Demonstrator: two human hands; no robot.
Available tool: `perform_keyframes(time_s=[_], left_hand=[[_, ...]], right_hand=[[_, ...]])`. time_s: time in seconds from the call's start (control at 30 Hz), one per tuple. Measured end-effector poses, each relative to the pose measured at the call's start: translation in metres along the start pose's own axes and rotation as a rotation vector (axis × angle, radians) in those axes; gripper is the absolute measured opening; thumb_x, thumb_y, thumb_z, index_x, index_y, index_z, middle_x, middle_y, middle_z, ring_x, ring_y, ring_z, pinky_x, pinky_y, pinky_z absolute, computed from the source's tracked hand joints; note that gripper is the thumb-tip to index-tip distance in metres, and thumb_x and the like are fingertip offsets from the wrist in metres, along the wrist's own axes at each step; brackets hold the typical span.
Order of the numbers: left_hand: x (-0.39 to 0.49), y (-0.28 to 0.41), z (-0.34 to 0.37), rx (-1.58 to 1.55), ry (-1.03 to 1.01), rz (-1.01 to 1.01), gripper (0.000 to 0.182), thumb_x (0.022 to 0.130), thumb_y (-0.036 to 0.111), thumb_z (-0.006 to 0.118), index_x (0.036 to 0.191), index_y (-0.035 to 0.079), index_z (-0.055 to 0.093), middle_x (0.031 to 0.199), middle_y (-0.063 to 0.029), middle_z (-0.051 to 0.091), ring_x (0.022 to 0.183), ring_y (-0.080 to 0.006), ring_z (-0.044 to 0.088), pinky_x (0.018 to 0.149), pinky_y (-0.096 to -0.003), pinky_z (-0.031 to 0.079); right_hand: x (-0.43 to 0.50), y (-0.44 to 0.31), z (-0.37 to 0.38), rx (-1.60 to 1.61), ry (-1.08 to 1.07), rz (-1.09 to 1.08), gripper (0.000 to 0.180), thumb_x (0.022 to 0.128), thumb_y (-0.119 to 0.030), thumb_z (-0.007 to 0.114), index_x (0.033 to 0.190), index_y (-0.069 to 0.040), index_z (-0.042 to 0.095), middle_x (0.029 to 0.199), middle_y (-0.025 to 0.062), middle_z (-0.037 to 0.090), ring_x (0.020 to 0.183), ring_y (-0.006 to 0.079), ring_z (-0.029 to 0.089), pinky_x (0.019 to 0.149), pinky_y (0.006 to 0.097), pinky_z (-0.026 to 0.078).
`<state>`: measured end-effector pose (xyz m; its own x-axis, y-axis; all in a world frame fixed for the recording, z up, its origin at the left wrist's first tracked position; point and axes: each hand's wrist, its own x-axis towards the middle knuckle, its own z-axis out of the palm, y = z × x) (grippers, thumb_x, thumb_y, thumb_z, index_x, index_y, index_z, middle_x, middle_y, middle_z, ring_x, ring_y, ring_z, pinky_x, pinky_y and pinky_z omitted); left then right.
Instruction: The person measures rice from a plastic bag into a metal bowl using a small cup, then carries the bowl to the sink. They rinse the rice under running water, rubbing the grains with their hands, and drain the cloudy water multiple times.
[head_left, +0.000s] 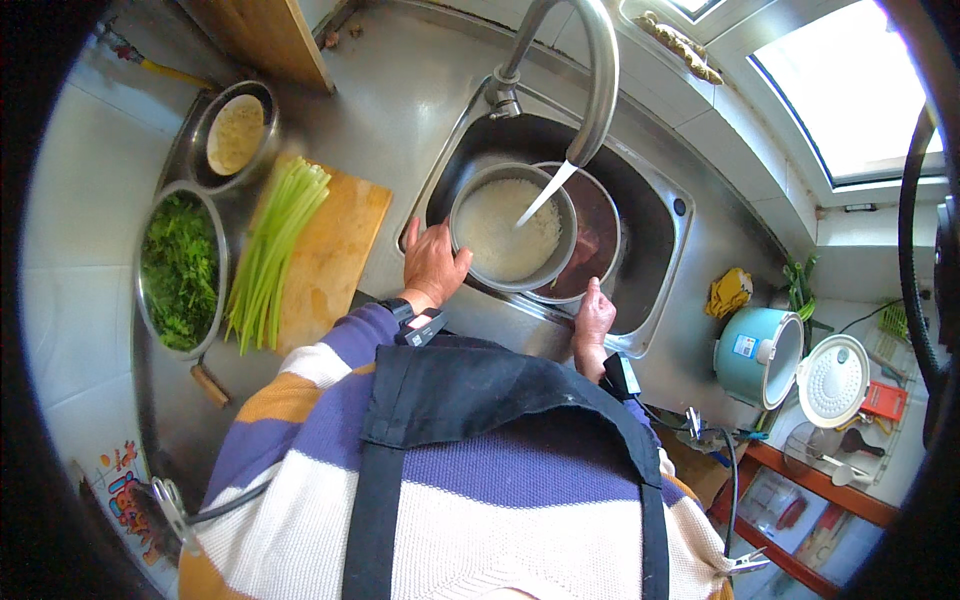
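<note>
In the sink, a grey metal inner pot (487, 225) holds rice (546, 191) in cloudy water. Its right side overlaps a metal bowl (616, 240) with raw meat (589, 244) in reddish water. From the curved faucet (600, 97) a stream of water (546, 196) runs into the rice. My left hand (433, 262) grips the pot's left side, thumb near the rim and some fingertips hidden. My right hand (595, 319) is at the bowl's lower right edge, one digit pointing up along it; its other fingers are curled, and whether they grip the bowl is unclear.
Left of the sink, celery stalks (274, 255) lie on a wooden cutting board (345, 232). Beside it stand a bowl of leafy greens (180, 270) and a metal bowl (271, 120) with pale contents. An open turquoise rice cooker (739, 349) and a yellow cloth (729, 291) are at right.
</note>
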<state>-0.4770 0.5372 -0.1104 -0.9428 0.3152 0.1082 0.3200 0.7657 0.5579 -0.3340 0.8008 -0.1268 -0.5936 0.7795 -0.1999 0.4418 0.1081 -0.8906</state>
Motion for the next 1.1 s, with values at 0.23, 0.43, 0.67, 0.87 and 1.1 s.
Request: perform_keyframes(time_s=[0.23, 0.43, 0.67, 0.87, 1.1], left_hand=[[0.001, 0.007, -0.008, -0.021, 0.012, 0.002, 0.042, 0.081, 0.025, 0.061, 0.112, -0.004, 0.059, 0.092, -0.0190, 0.065, 0.097, -0.0342, 0.062, 0.114, -0.0523, 0.026], [0.001, 0.006, -0.006, -0.031, 0.022, 0.006, 0.045, 0.080, 0.025, 0.062, 0.114, -0.004, 0.057, 0.092, -0.0189, 0.065, 0.097, -0.0342, 0.062, 0.114, -0.0523, 0.026], [0.001, 0.004, -0.003, 0.007, -0.009, 0.004, 0.057, 0.079, 0.027, 0.062, 0.127, -0.002, 0.053, 0.096, -0.0165, 0.066, 0.102, -0.0304, 0.061, 0.116, -0.0496, 0.022], [0.001, 0.003, -0.001, 0.017, -0.021, 0.003, 0.057, 0.080, 0.028, 0.061, 0.128, -0.002, 0.052, 0.099, -0.0171, 0.066, 0.105, -0.0306, 0.060, 0.117, -0.0495, 0.022], [0.001, 0.005, -0.003, 0.032, -0.019, 0.018, 0.055, 0.081, 0.028, 0.060, 0.126, -0.003, 0.053, 0.099, -0.0179, 0.065, 0.105, -0.0315, 0.060, 0.117, -0.0490, 0.021]], right_hand=[[-0.008, -0.007, -0.017, -0.226, -0.096, -0.254, 0.033, 0.096, -0.026, 0.060, 0.074, -0.002, 0.060, 0.066, 0.0069, 0.055, 0.062, 0.0202, 0.049, 0.061, 0.0392, 0.041], [-0.034, -0.014, -0.024, -0.669, -0.216, -0.701, 0.030, 0.086, -0.023, 0.069, 0.109, -0.006, 0.061, 0.110, 0.0129, 0.064, 0.105, 0.0338, 0.058, 0.098, 0.0456, 0.041], [-0.033, -0.017, -0.019, -0.759, -0.267, -0.668, 0.032, 0.087, -0.028, 0.067, 0.109, -0.005, 0.061, 0.110, 0.0133, 0.065, 0.105, 0.0332, 0.058, 0.100, 0.0463, 0.040], [-0.035, -0.020, -0.019, -0.740, -0.263, -0.639, 0.026, 0.088, -0.027, 0.066, 0.102, -0.005, 0.063, 0.096, 0.0132, 0.067, 0.095, 0.0331, 0.061, 0.095, 0.0459, 0.042], [-0.033, -0.021, -0.017, -0.824, -0.323, -0.552, 0.023, 0.093, -0.029, 0.058, 0.093, -0.007, 0.066, 0.087, 0.0144, 0.068, 0.088, 0.0356, 0.063, 0.087, 0.0474, 0.044]])
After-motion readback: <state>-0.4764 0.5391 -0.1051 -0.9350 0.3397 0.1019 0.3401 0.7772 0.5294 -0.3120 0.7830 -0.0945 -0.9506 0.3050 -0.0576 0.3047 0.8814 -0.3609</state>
